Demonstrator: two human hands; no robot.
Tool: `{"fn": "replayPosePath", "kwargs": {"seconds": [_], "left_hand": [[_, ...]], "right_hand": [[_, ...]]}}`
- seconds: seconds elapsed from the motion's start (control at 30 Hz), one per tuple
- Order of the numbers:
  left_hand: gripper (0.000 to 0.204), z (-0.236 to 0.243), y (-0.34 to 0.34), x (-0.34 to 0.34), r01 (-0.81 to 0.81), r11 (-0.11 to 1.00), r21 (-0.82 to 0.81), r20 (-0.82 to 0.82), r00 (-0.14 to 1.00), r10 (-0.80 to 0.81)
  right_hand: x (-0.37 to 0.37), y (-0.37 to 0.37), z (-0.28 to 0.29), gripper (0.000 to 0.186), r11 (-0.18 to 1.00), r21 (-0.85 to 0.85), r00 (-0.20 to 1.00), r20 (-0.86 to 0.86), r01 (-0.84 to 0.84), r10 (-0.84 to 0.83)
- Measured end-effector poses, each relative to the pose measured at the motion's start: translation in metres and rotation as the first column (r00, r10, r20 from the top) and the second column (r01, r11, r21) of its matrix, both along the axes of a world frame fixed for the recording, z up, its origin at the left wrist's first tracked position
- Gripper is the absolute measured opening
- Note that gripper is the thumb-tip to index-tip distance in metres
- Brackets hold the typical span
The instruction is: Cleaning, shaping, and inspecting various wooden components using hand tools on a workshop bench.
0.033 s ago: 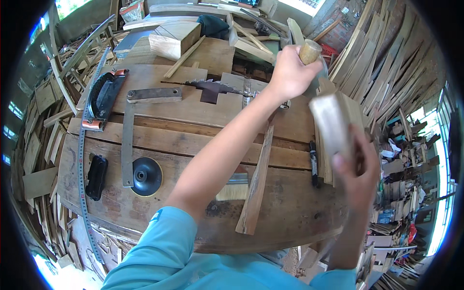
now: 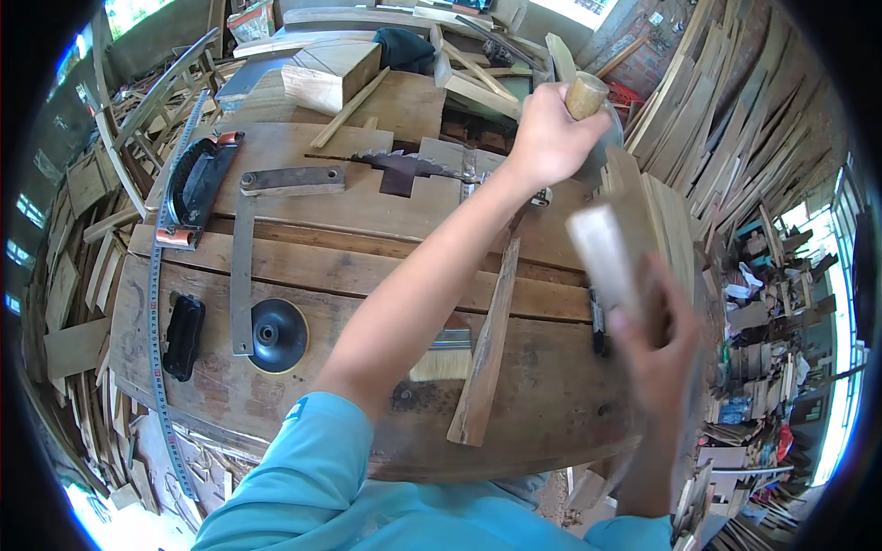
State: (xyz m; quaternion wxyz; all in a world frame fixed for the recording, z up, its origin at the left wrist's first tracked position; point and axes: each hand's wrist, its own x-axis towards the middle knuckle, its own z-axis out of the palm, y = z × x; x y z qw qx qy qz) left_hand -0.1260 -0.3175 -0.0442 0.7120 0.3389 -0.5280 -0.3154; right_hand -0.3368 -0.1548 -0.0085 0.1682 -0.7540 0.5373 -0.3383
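Just beside the gripping right hand [image 2: 657, 354], its pale wooden piece [image 2: 602, 257] blurs; the left hand [image 2: 549, 136] clenches a wooden handle [image 2: 585, 95], which might strike fingers.

Right hand [image 2: 657, 344] and the pale wooden piece [image 2: 602, 262] it grips are motion-blurred, finger placement unreadable. Left hand [image 2: 549, 138] covers most of the wooden tool handle [image 2: 585, 95]; the head behind it is hidden (tool type unclear). Left forearm hides part of the paintbrush [image 2: 446, 356] on the tabletop [image 2: 367, 275] and the saw blade's [image 2: 413, 165] right end.
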Motion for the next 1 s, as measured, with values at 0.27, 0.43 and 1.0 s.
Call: {"fn": "replayPosePath", "kwargs": {"seconds": [0.27,0.43,1.0], "left_hand": [[0.023,-0.001,0.000,-0.003,-0.014,0.998,-0.063,0.064,0.998,0.018],[0.024,0.002,0.005,-0.005,0.003,0.998,-0.068,0.102,0.995,0.005],[0.022,0.003,0.007,-0.006,0.003,0.998,-0.057,0.092,0.996,0.002]], "right_hand": [[-0.012,0.050,-0.102,0.076,0.995,0.097,0.983,-0.185,-0.002,0.020],[-0.005,0.059,-0.110,0.077,0.997,0.079,0.983,-0.183,0.024,-0.009],[-0.009,0.057,-0.112,0.080,0.999,0.044,0.956,-0.293,-0.014,0.027]]}}
